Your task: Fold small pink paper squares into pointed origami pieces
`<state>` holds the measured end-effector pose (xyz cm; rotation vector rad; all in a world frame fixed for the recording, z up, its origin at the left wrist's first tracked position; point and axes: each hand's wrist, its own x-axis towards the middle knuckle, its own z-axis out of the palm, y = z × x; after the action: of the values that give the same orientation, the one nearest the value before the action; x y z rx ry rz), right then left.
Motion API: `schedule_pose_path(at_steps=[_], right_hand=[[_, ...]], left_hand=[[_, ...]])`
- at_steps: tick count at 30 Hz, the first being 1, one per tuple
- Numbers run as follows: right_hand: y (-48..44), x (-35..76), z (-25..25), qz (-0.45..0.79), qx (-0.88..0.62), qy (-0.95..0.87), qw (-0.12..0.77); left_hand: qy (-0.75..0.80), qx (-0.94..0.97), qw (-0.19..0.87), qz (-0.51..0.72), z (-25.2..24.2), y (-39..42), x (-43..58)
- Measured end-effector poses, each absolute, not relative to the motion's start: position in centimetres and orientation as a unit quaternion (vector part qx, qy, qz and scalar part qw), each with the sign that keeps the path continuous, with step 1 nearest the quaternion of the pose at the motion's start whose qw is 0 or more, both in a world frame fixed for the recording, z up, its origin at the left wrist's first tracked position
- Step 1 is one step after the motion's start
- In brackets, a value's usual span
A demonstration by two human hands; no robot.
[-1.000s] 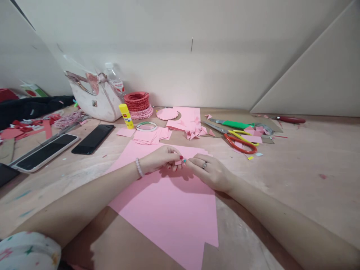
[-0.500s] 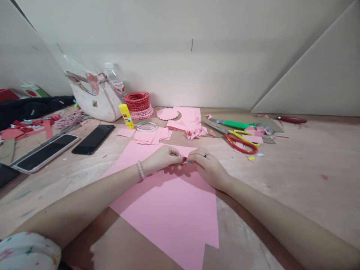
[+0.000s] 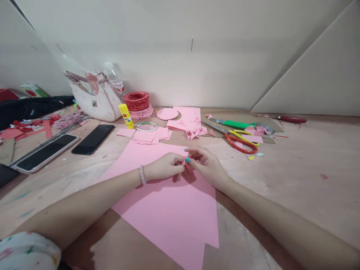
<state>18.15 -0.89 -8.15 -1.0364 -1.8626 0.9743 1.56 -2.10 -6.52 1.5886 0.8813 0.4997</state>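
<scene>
My left hand (image 3: 164, 167), with a beaded bracelet on its wrist, pinches a tiny folded piece of pink paper (image 3: 183, 162). The fingertips of my right hand (image 3: 205, 164) meet the same piece from the other side. Most of the piece is hidden by my fingers. Both hands hover just above a large pink paper sheet (image 3: 168, 213), which lies flat on the wooden table (image 3: 295, 165) under my forearms.
Beyond the sheet lie a stack of pink squares (image 3: 149, 135), a tape roll (image 3: 146, 126), a glue stick (image 3: 126, 115) and folded pink pieces (image 3: 194, 133). Orange-handled scissors (image 3: 241, 144) lie to the right, with two phones (image 3: 92, 139) to the left.
My right hand has pulled back slightly and turned, its fingers now more spread. The tiny paper piece shows more clearly between my hands, and the left hand has shifted a little toward me.
</scene>
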Motion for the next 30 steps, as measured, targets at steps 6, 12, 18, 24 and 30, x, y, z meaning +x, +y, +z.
schedule_pose_path(at_steps=[6,12,18,24,30], right_hand=[[-0.6,18.4,-8.3,0.385,-0.406,-0.737,0.38],[0.0,18.8,-8.6,0.429,-0.384,-0.704,0.415],[-0.2,18.8,-8.2,0.519,-0.381,-0.649,0.404],[1.1,19.6,-8.2,0.495,-0.442,-0.588,0.462],[2.7,20.0,-9.1,0.46,-0.381,-0.622,0.506]], left_hand=[[0.389,0.698,0.565,0.208,-6.6,-1.9,1.6],[0.439,0.688,0.537,0.212,-6.9,-1.9,1.7],[0.443,0.679,0.547,0.21,-7.2,-1.8,1.6],[0.439,0.677,0.547,0.222,-7.3,-1.6,1.3],[0.447,0.682,0.513,0.267,-8.1,-1.5,1.2]])
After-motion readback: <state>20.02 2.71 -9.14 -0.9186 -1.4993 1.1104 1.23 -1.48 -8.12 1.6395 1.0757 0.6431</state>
